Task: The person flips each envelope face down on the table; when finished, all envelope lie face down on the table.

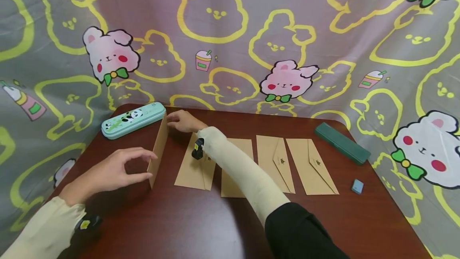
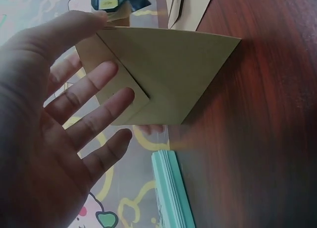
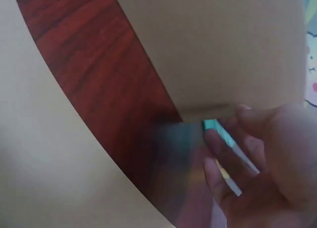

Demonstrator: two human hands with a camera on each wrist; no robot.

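A brown paper envelope [image 1: 159, 147] stands on its long edge between both hands, left of several flat ones. My right hand [image 1: 185, 121] pinches its far end; in the right wrist view the thumb [image 3: 245, 114] lies at the edge, with the other fingers partly behind the paper. My left hand [image 1: 116, 169] is at the near end, thumb and fingertips at the paper, the other fingers loosely spread. The left wrist view shows the envelope's pointed flap [image 2: 124, 82] facing the left palm. Beyond the upright envelope lies a mint pencil case [image 1: 134, 120] with a panda print.
Several flat brown envelopes [image 1: 274, 163] lie in a row on the dark wooden table [image 1: 172, 223], partly under my right forearm. A dark green case [image 1: 341, 143] and a small blue block [image 1: 357, 186] lie at the right. A patterned curtain [image 1: 230, 55] hangs behind.
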